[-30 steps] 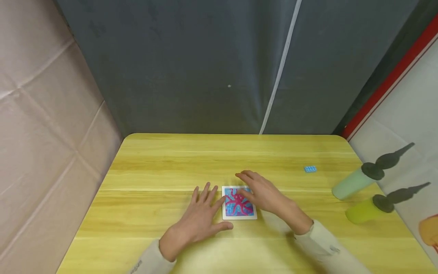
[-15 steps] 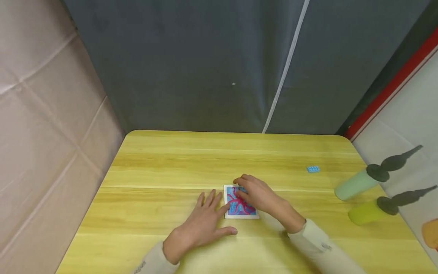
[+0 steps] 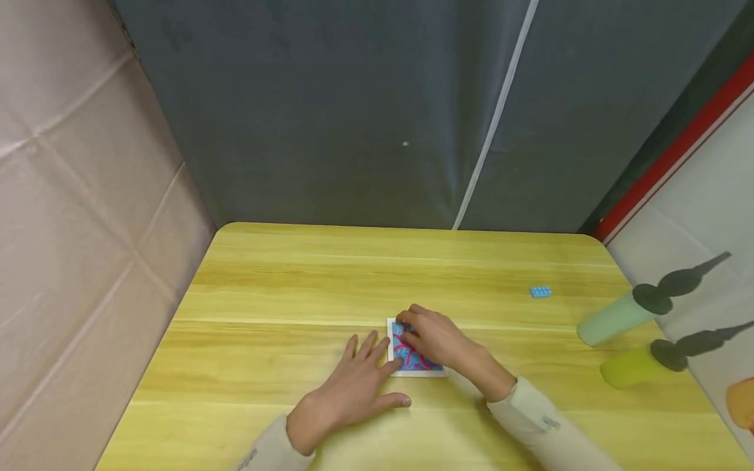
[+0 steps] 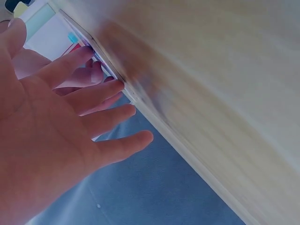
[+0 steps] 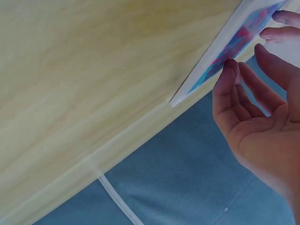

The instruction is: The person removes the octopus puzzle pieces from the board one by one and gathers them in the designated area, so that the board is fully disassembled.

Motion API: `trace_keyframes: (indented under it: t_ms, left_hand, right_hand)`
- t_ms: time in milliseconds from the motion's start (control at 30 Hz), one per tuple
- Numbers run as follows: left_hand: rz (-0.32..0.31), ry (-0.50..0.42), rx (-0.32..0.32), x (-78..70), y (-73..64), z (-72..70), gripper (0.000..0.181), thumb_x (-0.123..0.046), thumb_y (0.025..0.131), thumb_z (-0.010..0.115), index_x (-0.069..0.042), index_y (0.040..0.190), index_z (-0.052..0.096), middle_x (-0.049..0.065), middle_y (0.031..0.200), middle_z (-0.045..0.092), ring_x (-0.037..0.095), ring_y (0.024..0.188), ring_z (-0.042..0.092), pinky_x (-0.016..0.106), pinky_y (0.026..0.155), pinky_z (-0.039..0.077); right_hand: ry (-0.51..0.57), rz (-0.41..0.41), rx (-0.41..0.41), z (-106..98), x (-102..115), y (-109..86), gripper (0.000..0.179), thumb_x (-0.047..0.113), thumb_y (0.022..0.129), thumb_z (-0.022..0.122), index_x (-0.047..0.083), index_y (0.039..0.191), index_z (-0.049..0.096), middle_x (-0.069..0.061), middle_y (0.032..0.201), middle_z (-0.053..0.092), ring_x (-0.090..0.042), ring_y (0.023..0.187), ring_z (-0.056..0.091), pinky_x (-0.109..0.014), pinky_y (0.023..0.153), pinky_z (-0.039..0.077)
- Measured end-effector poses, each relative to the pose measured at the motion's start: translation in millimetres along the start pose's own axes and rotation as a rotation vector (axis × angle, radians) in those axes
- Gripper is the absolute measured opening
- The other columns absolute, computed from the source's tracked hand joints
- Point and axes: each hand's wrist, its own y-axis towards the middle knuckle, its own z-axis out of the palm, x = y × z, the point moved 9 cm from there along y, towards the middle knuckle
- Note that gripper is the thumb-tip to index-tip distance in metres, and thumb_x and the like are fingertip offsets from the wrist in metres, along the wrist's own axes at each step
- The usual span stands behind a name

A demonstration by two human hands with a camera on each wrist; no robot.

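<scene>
A square picture panel (image 3: 405, 360) with a white border and a pink octopus on blue lies flat on the wooden table. My left hand (image 3: 356, 392) is spread with straight fingers at the panel's left side, its index finger over the near left part. From the right, my right hand (image 3: 438, 340) covers much of the panel. In the right wrist view the loosely bent right hand (image 5: 262, 126) has a fingertip at the picture (image 5: 241, 40), with the thumb apart from it. The left wrist view shows the left palm (image 4: 42, 126) and its outstretched fingers.
A small light-blue toy brick (image 3: 540, 292) lies toward the back right of the table (image 3: 265, 275). A mint-green bottle (image 3: 609, 320) and a lime-green bottle (image 3: 627, 366), both dark-topped, stand at the right edge. A dark curtain (image 3: 324, 131) hangs behind the table.
My right hand has come lower and nearer over the panel, its fingers more bent and covering more of the octopus. The left hand stays spread beside it. The head view has shifted slightly.
</scene>
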Motion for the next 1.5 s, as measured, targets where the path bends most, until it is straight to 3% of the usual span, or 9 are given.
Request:
trace_keyframes:
  t_ms: [300, 533, 800, 933, 1200, 1500]
  left_hand:
    - [0.008, 0.007, 0.005, -4.1, 0.8, -1.8, 0.069, -0.064, 0.100, 0.050, -0.017, 0.149, 0.057, 0.021, 0.166, 0.032, 0.043, 0.157, 0.024, 0.070, 0.123, 0.019]
    - [0.027, 0.074, -0.004, -7.0, 2.2, -0.4, 0.066, -0.062, 0.100, 0.051, -0.017, 0.147, 0.059, 0.022, 0.164, 0.036, 0.041, 0.154, 0.032, 0.069, 0.121, 0.026]
    - [-0.002, 0.102, 0.009, -6.1, 3.0, -0.3, 0.067, -0.064, 0.100, 0.050, -0.021, 0.150, 0.055, 0.021, 0.165, 0.035, 0.039, 0.154, 0.033, 0.066, 0.123, 0.024]
    - [-0.006, 0.104, 0.014, -6.7, 2.1, 0.6, 0.067, -0.065, 0.099, 0.050, -0.021, 0.150, 0.055, 0.021, 0.165, 0.035, 0.039, 0.154, 0.034, 0.066, 0.123, 0.025]
    - [0.012, 0.098, 0.022, -9.5, 0.8, 2.3, 0.067, -0.064, 0.100, 0.049, -0.020, 0.151, 0.053, 0.021, 0.165, 0.034, 0.040, 0.154, 0.035, 0.068, 0.121, 0.028]
    - [0.023, 0.124, 0.015, -12.2, 3.4, 0.0, 0.068, -0.065, 0.100, 0.046, -0.021, 0.152, 0.052, 0.021, 0.166, 0.034, 0.038, 0.154, 0.034, 0.067, 0.122, 0.027]
  right_hand:
    - [-0.004, 0.033, -0.019, 4.6, 0.0, 4.4, 0.024, 0.015, 0.098, 0.071, 0.004, 0.119, 0.070, -0.003, 0.101, 0.063, -0.010, 0.077, 0.053, -0.030, 0.071, 0.056]
    - [0.006, 0.068, -0.026, 5.3, -1.0, 6.1, 0.019, 0.011, 0.097, 0.071, 0.005, 0.115, 0.068, -0.001, 0.096, 0.061, -0.010, 0.074, 0.050, -0.029, 0.069, 0.055]
    - [0.052, 0.108, 0.005, 6.1, -2.7, 6.3, 0.015, 0.009, 0.097, 0.070, 0.006, 0.111, 0.064, -0.001, 0.095, 0.057, -0.012, 0.073, 0.049, -0.026, 0.066, 0.050]
    - [0.091, 0.134, 0.022, 7.7, -3.1, 5.3, 0.019, 0.009, 0.098, 0.068, 0.005, 0.117, 0.064, -0.001, 0.098, 0.057, -0.013, 0.075, 0.050, -0.029, 0.068, 0.050]
    - [0.099, 0.145, 0.023, 6.6, -3.5, 4.8, 0.023, 0.007, 0.097, 0.069, 0.004, 0.120, 0.064, -0.004, 0.104, 0.062, -0.014, 0.080, 0.054, -0.037, 0.075, 0.055]
    - [0.091, 0.179, 0.026, 1.2, -8.3, 4.9, 0.018, 0.008, 0.096, 0.070, 0.008, 0.113, 0.064, -0.001, 0.100, 0.060, -0.014, 0.078, 0.052, -0.035, 0.075, 0.054]
